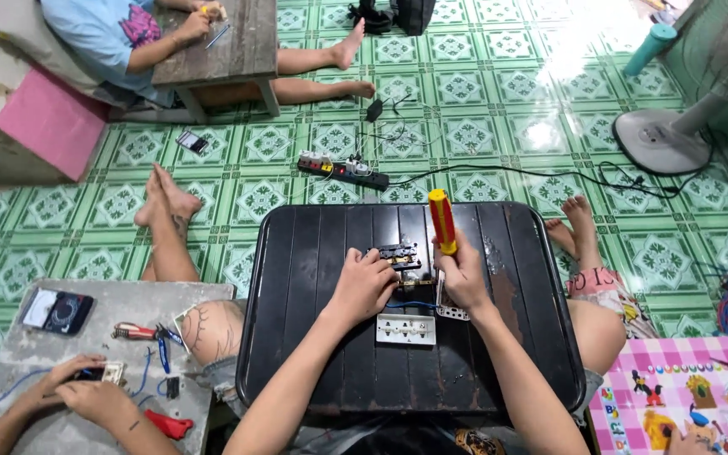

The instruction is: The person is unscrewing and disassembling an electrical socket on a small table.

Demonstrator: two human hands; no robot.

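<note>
On a black low table (313, 354), my left hand (362, 286) presses down on a small black electrical socket part (399, 254). My right hand (463, 274) grips a screwdriver with a yellow and red handle (442, 221), held upright with its tip down at that part. A thin blue wire (410, 304) runs between my hands. A white socket faceplate (405, 329) lies flat just below them, and another white piece (451, 312) pokes out under my right wrist.
A co-worker's hands (86, 392) work at a grey board at lower left, with a meter (56, 310) and pliers (135, 332). Another person sits at a wooden table (238, 42) at the top. A power strip (343, 170), cables and a standing fan (663, 139) are on the green tiled floor.
</note>
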